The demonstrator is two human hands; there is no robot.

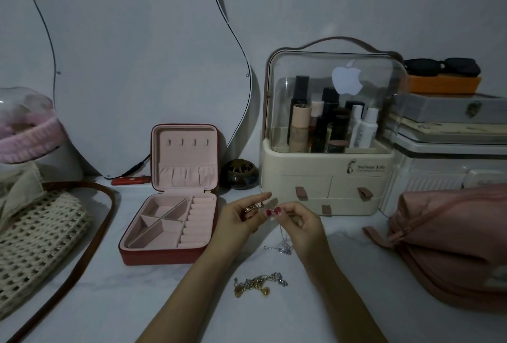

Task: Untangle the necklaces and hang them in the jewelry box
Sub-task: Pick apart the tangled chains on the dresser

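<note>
A red jewelry box [153,256] with a pink lining stands open on the table, left of my hands; its raised lid shows a row of small hooks [188,141] with nothing on them. My left hand [241,215] holds a gold piece of jewelry in curled fingers. My right hand [297,222] pinches a thin silver chain [284,246] that hangs down to the table. Both hands meet just above the table. A tangled heap of gold and silver necklaces [259,283] lies on the table between my forearms.
A cream cosmetics organizer [326,175] with a clear dome stands behind my hands. A pink pouch [450,243] lies at the right, a woven bag [35,243] with a brown strap at the left. A small dark jar [239,173] sits beside the box lid, and a mirror leans behind it.
</note>
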